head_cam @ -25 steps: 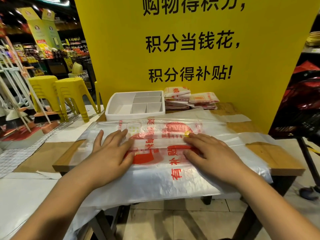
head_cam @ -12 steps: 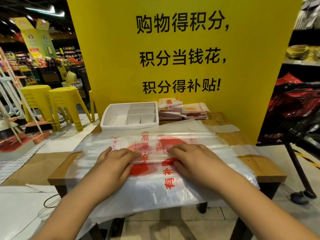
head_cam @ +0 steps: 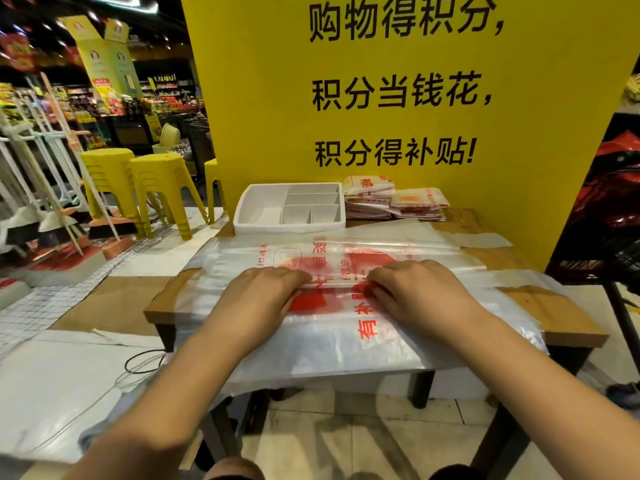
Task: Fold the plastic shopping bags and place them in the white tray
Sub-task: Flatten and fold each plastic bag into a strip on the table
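Note:
A large clear plastic bag (head_cam: 349, 341) with red print lies spread across the wooden table (head_cam: 561, 317), its near edge hanging over the front. My left hand (head_cam: 263, 299) and my right hand (head_cam: 426, 296) rest side by side on its middle. The fingers of both curl over a lengthwise fold edge and pinch it. The white tray (head_cam: 291, 227), divided into compartments, stands at the table's far left with nothing in it. To its right, a stack of folded bags (head_cam: 398, 202) leans against the yellow board.
A tall yellow sign board (head_cam: 415, 98) stands behind the table. Yellow stools (head_cam: 152, 188) and brooms (head_cam: 52, 188) stand to the left. A red and black cart (head_cam: 609, 209) is close on the right. A cable (head_cam: 142, 365) lies on the floor.
Both hands went from lying flat on the bag to curling their fingers at the fold edge, drawing closer together. The camera view tilted and shifted slightly.

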A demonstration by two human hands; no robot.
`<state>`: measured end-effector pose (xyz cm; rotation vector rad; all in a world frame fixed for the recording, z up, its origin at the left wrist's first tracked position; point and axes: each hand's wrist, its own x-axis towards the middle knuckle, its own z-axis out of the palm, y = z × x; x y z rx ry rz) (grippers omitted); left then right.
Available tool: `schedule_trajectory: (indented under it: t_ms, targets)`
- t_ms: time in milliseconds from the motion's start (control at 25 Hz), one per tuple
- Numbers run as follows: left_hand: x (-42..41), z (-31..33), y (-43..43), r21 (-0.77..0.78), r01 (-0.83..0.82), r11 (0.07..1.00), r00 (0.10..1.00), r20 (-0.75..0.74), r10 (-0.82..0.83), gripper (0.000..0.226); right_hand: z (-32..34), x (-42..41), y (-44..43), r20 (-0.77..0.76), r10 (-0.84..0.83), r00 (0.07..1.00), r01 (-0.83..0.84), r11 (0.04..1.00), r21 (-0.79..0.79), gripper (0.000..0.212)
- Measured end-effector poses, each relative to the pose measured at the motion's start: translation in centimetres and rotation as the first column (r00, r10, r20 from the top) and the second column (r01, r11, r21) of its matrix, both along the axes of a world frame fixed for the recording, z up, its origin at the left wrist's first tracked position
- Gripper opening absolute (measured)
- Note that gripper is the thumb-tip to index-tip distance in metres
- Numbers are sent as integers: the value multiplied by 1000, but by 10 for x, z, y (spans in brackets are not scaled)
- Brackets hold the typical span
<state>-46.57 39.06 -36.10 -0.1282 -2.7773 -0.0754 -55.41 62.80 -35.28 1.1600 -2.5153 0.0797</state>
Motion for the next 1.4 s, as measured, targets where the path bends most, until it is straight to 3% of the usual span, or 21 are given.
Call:
schedule_trajectory:
  t_ms: [200,440,600,680,840,1040,1200,1400]
  targets:
    - [13,6,-1,15,-14,1000,1000,-11,14,31,1,5,12,5,5,1000,-4,995,-103,25]
    - [10,26,-14,87,59,994,977,198,-76,19,10,-6,17,272,103,957,-82,993,-87,15]
    - [-20,50,-25,151,1,989,929,365,-57,18,33,-26,8,408,-15,913,14,1000,4,5]
    - [-33,53,-26,153,-32,988,919,394,-31,26,37,-35,1,444,-62,894,51,998,36,12]
    - [-37,37,-26,209,-61,976,948,317,-9,36,25,-43,-6,388,-116,915,95,993,72,17]
    - [-20,3,-9,76,11,997,999,35,-14,36,3,-25,-9,82,-4,997,11,997,-81,31]
    - [-11,-13,16,75,-59,995,987,156,47,47,-9,-7,-25,199,49,979,-24,991,-128,31]
    - [-4,-17,10,47,-110,993,943,321,89,58,-23,3,-25,327,-3,945,25,998,-64,49]
